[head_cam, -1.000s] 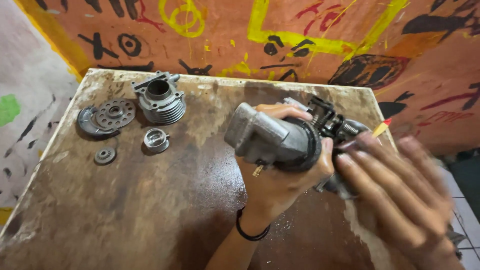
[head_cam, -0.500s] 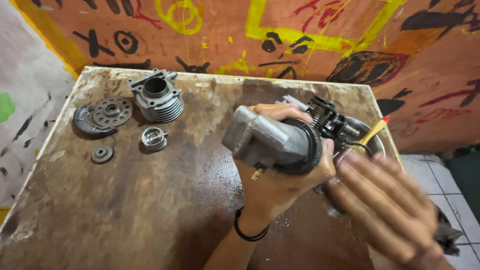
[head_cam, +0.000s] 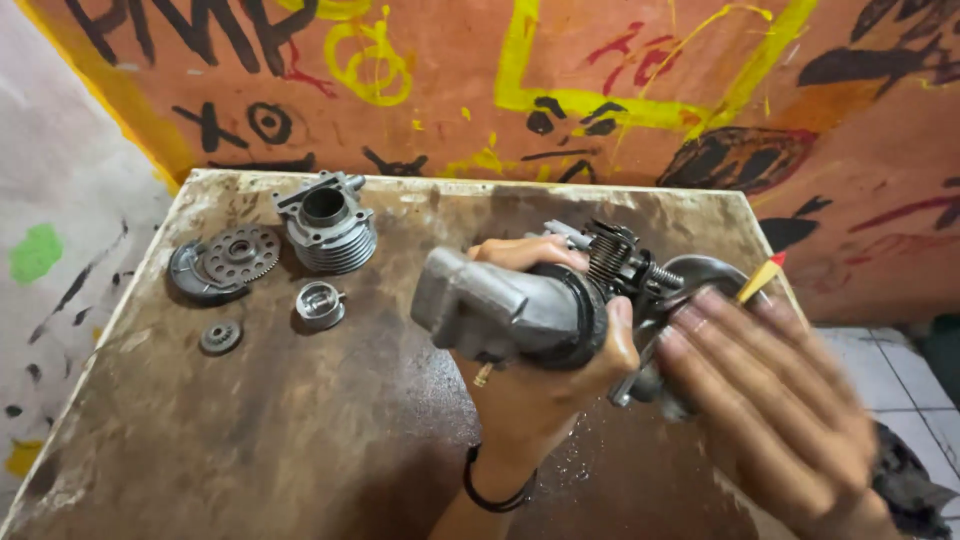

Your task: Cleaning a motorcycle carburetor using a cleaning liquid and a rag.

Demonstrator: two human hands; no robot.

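Observation:
My left hand (head_cam: 540,385) grips a grey metal engine part (head_cam: 500,310) with a tube-like housing, held up above the worn wooden table (head_cam: 250,440). Springs and a dark mechanism (head_cam: 615,260) stick out behind the housing. My right hand (head_cam: 780,420) is blurred, fingers spread flat, pressing against the round metal end of the assembly (head_cam: 700,275) on the right. A yellow tool tip with a red end (head_cam: 760,280) shows just past my right fingers.
At the table's far left lie a finned cylinder (head_cam: 328,232), a toothed gear disc on a dark plate (head_cam: 225,260), a small piston (head_cam: 320,303) and a small round gear (head_cam: 220,337). A painted orange wall stands behind. A dark rag (head_cam: 905,490) lies at lower right.
My right hand has slid along the round end of the assembly, moving with blur. My left hand keeps its hold on the housing; the view shifted slightly.

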